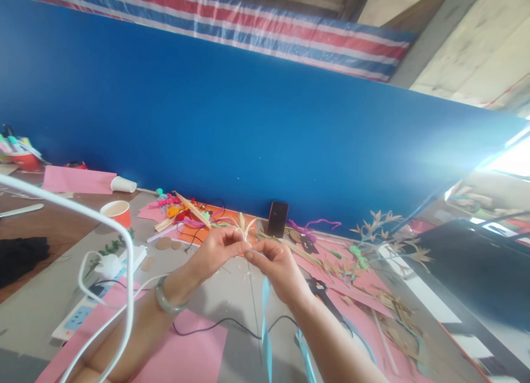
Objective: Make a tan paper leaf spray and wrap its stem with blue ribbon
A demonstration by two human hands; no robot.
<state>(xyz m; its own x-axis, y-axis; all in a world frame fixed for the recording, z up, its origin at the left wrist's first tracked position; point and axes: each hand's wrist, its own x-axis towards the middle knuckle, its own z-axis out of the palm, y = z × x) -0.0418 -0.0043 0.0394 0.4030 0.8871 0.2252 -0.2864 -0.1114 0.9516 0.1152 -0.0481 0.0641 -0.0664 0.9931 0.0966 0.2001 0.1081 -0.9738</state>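
My left hand and my right hand meet at the middle of the table, fingertips nearly touching. Between the left thumb and fingers is the base of a small pale flower of dried leaf strips, its petals pointing up. My right thumb and forefinger pinch a light blue ribbon against that base, and the ribbon hangs down below the hand. The exact spot where ribbon and flower meet is small and partly hidden by the fingertips. A bracelet circles my left wrist.
A phone leans against the blue partition. At left are an orange cup, a power strip and a looping white cable. Dried strips, pink paper and a black glue gun lie around my arms.
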